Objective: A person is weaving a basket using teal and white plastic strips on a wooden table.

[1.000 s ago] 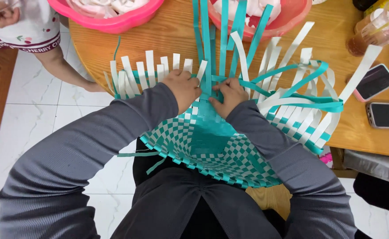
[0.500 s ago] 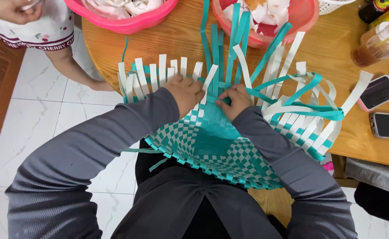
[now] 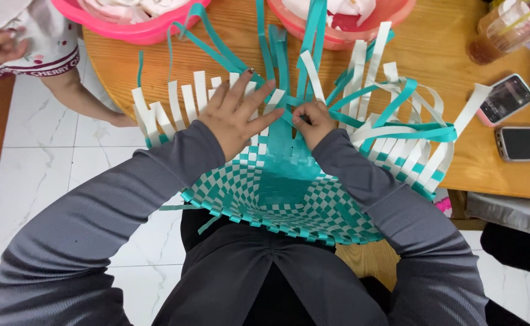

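A half-woven basket (image 3: 277,193) of teal and white strips rests on my lap against the round wooden table (image 3: 434,66). Loose white strips (image 3: 174,102) and teal strips (image 3: 277,54) fan out from its upper edge. My left hand (image 3: 238,115) lies flat on the weave with fingers spread, pressing the strips down. My right hand (image 3: 312,122) pinches a teal strip at the weaving edge, just right of the left hand.
Two pink basins (image 3: 132,27) (image 3: 343,30) stand at the table's far side. Two phones (image 3: 506,99) (image 3: 527,143) and a plastic cup with brown drink (image 3: 500,36) lie at right. Another person's arm and hand (image 3: 84,99) are at the left, over white floor tiles.
My left hand has opened and spread flat over the strips. The right hand has shifted slightly along the edge. The view has moved closer and tilted.
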